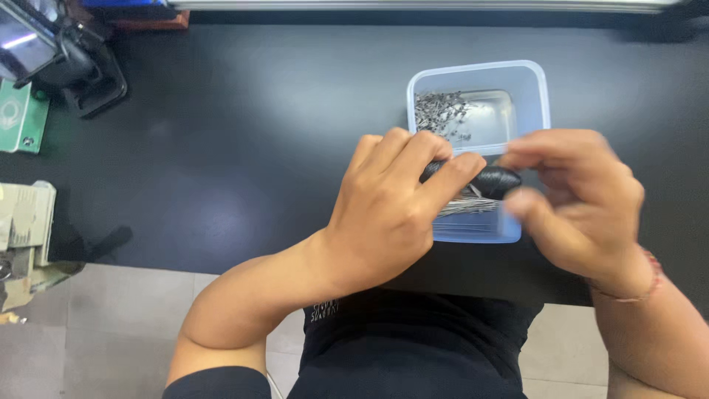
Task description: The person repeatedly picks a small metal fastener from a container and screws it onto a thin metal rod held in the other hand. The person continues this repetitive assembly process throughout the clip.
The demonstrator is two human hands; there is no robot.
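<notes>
A tub (532, 81) sits on the table (244, 133), right of centre and near its front edge. Small metal parts (441, 112) lie heaped in the tub's far left corner. Over the tub's near half, the left hand (388, 207) and right hand (583, 196) meet around a rounded object (493, 179), with a bundle of thin pins (467, 206) just beneath it. A device (63, 59) stands at the table's far left corner.

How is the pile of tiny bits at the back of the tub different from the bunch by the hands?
The small grey bits lie loose and scattered in the clear tub, untouched. The thin metal pins lie side by side in a bundle, under the black thing that the left hand and right hand grip. Both look grey and metallic.
</notes>
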